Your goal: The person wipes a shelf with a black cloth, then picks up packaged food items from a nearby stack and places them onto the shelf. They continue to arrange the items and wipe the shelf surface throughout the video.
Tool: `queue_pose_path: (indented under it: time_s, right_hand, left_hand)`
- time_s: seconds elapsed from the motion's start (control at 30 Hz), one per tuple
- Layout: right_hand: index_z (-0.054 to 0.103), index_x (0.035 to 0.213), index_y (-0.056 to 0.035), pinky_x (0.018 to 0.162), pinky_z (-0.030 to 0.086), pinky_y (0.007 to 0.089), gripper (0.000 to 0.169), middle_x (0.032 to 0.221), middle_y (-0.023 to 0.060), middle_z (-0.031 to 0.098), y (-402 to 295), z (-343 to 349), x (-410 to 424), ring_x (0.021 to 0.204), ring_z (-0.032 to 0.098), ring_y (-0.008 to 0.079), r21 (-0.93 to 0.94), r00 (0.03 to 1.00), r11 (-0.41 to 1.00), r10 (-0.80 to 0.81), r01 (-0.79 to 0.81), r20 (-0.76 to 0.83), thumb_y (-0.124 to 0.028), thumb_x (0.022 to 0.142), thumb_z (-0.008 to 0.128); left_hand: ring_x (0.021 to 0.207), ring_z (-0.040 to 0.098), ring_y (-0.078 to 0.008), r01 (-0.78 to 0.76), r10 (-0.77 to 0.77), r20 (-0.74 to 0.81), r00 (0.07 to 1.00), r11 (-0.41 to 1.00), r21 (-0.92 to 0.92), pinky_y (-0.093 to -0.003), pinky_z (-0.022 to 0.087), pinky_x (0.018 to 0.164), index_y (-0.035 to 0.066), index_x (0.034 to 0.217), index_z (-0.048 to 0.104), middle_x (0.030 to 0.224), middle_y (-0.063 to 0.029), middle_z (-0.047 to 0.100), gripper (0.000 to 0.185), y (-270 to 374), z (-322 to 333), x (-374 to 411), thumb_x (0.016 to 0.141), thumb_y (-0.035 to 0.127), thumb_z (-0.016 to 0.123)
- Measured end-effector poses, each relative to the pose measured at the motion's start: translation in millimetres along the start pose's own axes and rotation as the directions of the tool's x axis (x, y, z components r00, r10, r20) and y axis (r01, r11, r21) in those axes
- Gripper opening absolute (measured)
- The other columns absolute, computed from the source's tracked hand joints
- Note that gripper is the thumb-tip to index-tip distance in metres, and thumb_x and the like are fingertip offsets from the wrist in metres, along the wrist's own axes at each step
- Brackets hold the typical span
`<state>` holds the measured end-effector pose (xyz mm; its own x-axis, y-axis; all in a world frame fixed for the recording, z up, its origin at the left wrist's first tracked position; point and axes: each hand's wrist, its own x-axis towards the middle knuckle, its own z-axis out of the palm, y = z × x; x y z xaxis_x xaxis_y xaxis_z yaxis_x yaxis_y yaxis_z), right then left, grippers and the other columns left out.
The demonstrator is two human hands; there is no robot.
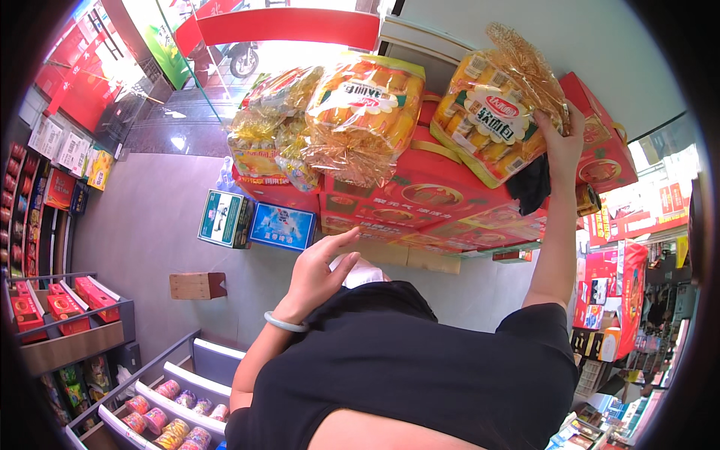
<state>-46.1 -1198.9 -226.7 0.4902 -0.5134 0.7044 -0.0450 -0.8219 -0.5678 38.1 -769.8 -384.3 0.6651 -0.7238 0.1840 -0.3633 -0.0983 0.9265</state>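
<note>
My right hand [564, 138] reaches out and grips the right side of a large clear bag of packaged soft bread [485, 115], by the crinkled wrap near its gathered golden neck. The bag sits tilted on red gift cartons [433, 194]. A black cloth or bag [531, 185] hangs just under that hand. My left hand [323, 270], with a pale bangle at the wrist, is held before my body, empty, thumb and fingers apart. A second bread bag [365, 107] rests on the cartons to the left, beside several wrapped snack packs [270, 124].
A blue carton [282, 226] and a green-and-white carton [224, 218] stand on the floor at the stack's left end. Nearby is a small wooden block or stool [197, 286]. Shelves with snack cups [154, 419] are at lower left. A glass door front lies beyond.
</note>
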Motion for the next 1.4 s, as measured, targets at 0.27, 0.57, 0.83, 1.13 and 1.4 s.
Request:
queue_pose_path:
  time_s: [0.27,0.57,0.83,1.13,1.4]
  right_hand:
    - [0.066,0.115,-0.0051,0.094,0.045,0.0314,0.045,0.121,0.0080,0.056,-112.4,21.1,-21.3,0.111,0.056,0.0203,-0.101,0.927,0.974,-0.223,0.202,-0.300,-0.013,0.074,0.082]
    - [0.054,0.128,0.0030,0.078,0.050,0.0268,0.059,0.112,0.0108,0.064,-153.1,41.5,-38.6,0.089,0.063,0.0153,0.720,0.993,0.685,0.104,-0.108,0.050,-0.004,0.073,0.073]
    - [0.049,0.133,0.0023,0.085,0.052,0.0307,0.070,0.112,0.0124,0.064,-236.6,178.2,-87.8,0.098,0.064,0.0182,0.531,0.457,0.491,-0.272,-0.691,0.847,-0.021,0.074,0.078]
    - [0.033,0.149,-0.0072,0.116,0.024,0.0465,0.113,0.155,0.0186,0.025,-220.1,193.0,-127.8,0.145,0.023,0.0340,0.567,0.470,0.754,-0.654,0.333,0.593,-0.041,0.057,0.091]
    - [0.036,0.147,-0.0076,0.111,0.035,0.0444,0.078,0.147,0.0171,0.041,-77.5,177.6,-93.3,0.137,0.038,0.0354,-0.025,0.372,0.489,-0.629,0.872,0.682,-0.042,0.085,0.068]
  left_hand:
    - [0.124,0.052,-0.0364,-0.455,0.461,-0.054,0.886,0.886,0.093,-0.0411,0.047,0.098,0.006,0.141,0.047,0.138,-0.0184,0.050,0.076,58.6,-8.5,36.4,0.074,0.016,0.081]
    - [0.147,0.019,-0.0273,-0.424,0.285,-0.474,0.833,0.880,-0.216,-0.0403,0.016,0.118,0.001,0.153,0.018,0.159,-0.0159,0.019,0.084,80.3,-101.0,53.7,0.096,0.051,0.053]
    - [0.133,0.044,-0.0215,-0.068,-0.228,-0.220,0.948,0.531,-0.845,-0.0386,0.037,0.110,0.004,0.146,0.037,0.147,-0.0142,0.042,0.082,-17.0,-116.3,-97.4,0.079,0.023,0.080]
    - [0.130,0.045,-0.0197,-0.044,-0.460,-0.234,0.856,0.386,-0.921,-0.0368,0.038,0.109,0.003,0.146,0.035,0.144,-0.0112,0.045,0.081,-46.9,-88.6,-229.0,0.081,0.025,0.078]
    - [0.128,0.047,-0.0181,-0.183,-0.292,-0.307,0.906,0.385,-0.905,-0.0351,0.039,0.109,0.003,0.146,0.034,0.141,-0.0085,0.048,0.080,-39.5,-102.5,-253.8,0.083,0.026,0.077]
